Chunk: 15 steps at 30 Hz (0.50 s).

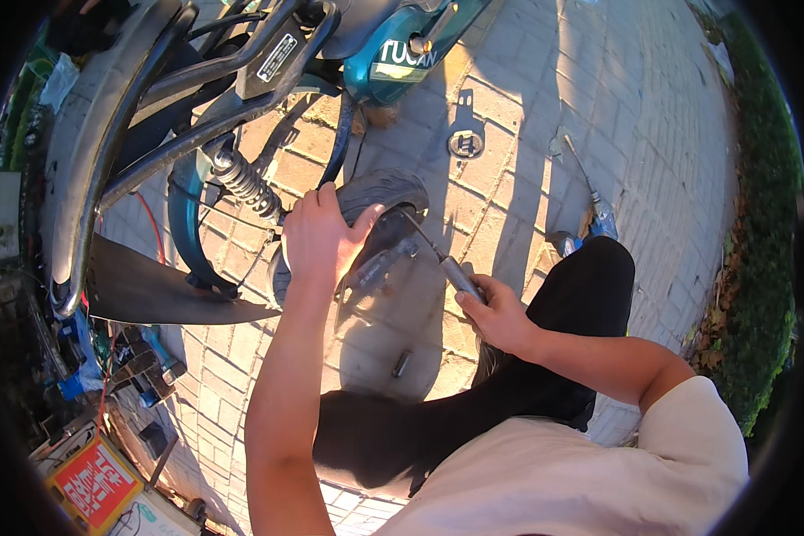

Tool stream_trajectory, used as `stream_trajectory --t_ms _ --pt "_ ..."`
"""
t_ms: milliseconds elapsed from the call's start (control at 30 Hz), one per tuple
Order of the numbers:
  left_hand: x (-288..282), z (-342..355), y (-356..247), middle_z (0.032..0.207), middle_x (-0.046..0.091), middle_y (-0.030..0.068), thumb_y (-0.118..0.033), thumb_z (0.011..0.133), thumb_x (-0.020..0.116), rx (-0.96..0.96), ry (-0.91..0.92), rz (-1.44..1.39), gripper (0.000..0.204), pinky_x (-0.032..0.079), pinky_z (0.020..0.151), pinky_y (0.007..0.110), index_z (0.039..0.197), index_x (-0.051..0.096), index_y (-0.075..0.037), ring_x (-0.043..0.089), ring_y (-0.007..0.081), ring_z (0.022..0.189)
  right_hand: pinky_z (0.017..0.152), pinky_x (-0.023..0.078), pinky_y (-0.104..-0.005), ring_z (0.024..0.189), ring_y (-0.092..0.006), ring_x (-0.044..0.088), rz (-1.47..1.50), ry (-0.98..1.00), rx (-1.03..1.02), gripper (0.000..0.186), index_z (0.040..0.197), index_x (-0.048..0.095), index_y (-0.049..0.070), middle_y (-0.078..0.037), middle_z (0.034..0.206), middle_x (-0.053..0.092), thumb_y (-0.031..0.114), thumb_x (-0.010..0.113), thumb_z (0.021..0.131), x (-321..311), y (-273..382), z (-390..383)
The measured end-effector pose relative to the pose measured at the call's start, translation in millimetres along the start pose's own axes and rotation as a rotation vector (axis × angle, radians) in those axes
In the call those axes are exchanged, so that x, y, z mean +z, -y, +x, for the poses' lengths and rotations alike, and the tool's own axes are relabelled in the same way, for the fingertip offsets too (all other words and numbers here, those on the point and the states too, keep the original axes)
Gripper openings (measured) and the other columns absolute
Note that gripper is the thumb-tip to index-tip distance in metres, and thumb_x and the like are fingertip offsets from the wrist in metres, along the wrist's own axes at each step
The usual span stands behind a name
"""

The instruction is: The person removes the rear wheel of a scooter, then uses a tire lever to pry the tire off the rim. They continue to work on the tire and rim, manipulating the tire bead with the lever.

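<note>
My left hand grips a black tire beneath the rear of a dark teal two-wheeler, its fingers bent over the rubber. My right hand is closed round the grey handle of a long metal tool, whose shaft reaches up-left to the tire's inner edge; the exact tip is hard to make out. A clear, crumpled item lies just below the tire, and a small dark cylinder is on the paving farther down. A coil spring shock sits left of my left hand.
A metal part lies on the paving. At right are a long thin tool and a hedge. A black flap, assorted tools and a box with a red sign are at left.
</note>
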<state>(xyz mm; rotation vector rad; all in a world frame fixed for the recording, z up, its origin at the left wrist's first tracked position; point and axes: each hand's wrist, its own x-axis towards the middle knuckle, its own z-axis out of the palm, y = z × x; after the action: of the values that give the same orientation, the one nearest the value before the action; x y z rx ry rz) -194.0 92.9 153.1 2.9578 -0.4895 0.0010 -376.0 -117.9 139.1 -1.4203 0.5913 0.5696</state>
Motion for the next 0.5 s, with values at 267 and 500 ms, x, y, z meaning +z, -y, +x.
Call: stream_trajectory --t_ms 267,500 --pt "-3 4 -5 0.099 0.066 0.0198 -0.064 0.082 0.063 -0.03 0.125 0.014 0.075 0.052 0.083 0.042 0.115 0.061 0.004 0.064 0.0343 0.096 0.043 0.033 -0.0235 0.051 -0.0051 0.043 0.081 -0.175 -0.17 0.033 0.115 0.05 -0.003 0.001 0.067 0.048 0.021 0.063 0.096 38 -56 8" --pt "7 9 -12 0.084 0.063 0.0163 -0.063 0.079 0.066 0.006 -0.022 0.04 0.065 0.053 0.073 0.042 0.095 0.061 0.0 0.064 0.0326 0.084 0.056 0.044 -0.0336 0.062 -0.0163 0.055 0.219 -0.124 0.173 0.038 0.094 0.056 -0.001 -0.008 0.069 0.058 0.035 0.066 0.091 82 -72 23"
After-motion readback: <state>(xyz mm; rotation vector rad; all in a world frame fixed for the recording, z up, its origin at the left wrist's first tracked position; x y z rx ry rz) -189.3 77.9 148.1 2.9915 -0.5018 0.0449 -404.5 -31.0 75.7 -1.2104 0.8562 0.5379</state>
